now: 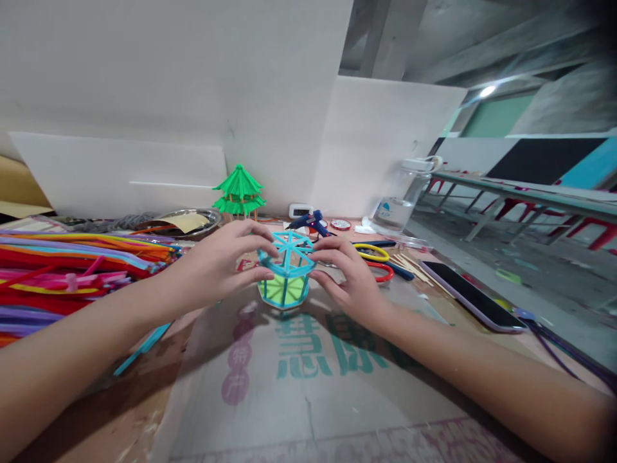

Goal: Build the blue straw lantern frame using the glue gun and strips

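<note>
Head view: left hand (219, 263) and right hand (349, 276) cup the blue pipe-cleaner frame (286, 270), fingers half curled, gripping its sides. Bare cardboard (299, 392) lies open below both wrists; phone (472, 296) right of the right hand

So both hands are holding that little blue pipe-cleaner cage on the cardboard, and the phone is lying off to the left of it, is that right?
Not quite. The phone lies to the right of the blue pipe-cleaner cage, near the table's right edge; the pile of pipe cleaners is on the left. The rest holds: the left hand and right hand hold the cage on the cardboard, as the head view shows.
</note>
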The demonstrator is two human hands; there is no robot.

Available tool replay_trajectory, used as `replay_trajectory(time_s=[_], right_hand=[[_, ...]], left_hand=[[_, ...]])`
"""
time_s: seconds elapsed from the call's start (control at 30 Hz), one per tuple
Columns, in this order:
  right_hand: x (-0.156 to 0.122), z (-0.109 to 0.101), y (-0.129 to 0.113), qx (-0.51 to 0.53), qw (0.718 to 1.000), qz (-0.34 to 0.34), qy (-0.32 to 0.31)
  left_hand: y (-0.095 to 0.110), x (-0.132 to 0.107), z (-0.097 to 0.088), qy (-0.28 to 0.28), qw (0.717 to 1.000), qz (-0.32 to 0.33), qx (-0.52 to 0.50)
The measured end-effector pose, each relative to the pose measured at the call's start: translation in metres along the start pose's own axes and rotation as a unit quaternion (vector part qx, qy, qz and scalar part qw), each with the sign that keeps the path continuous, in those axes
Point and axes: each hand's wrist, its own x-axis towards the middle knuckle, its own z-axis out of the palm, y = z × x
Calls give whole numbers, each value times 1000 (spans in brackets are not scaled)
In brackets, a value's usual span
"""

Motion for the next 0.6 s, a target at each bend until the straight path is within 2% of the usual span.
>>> replay_trajectory(time_s=[0.07, 0.17, 0.27, 0.33, 0.4, 0.5, 0.6], right_hand=[[3, -4, 2, -2, 1000, 3, 0], [7, -9, 8, -8, 1000, 9, 7], [7, -9, 15, -7, 1000, 13, -4], [4, -5, 17, -5, 1000, 17, -12], [0, -1, 18, -3, 1000, 26, -1], [-6, 4, 19, 21, 997, 64, 35], [-10, 8, 27, 58, 989, 123, 55]], left_hand=[[-5, 1, -9, 3, 999, -45, 9], [-19, 1, -25, -9, 988, -146, 50], [-39, -3, -37, -76, 962, -230, 124], [-51, -8, -39, -170, 935, -255, 178], [-61, -12, -36, -205, 919, -279, 187], [-70, -18, -28, -209, 917, -285, 187], [-72, -23, -21, -181, 931, -270, 168]])
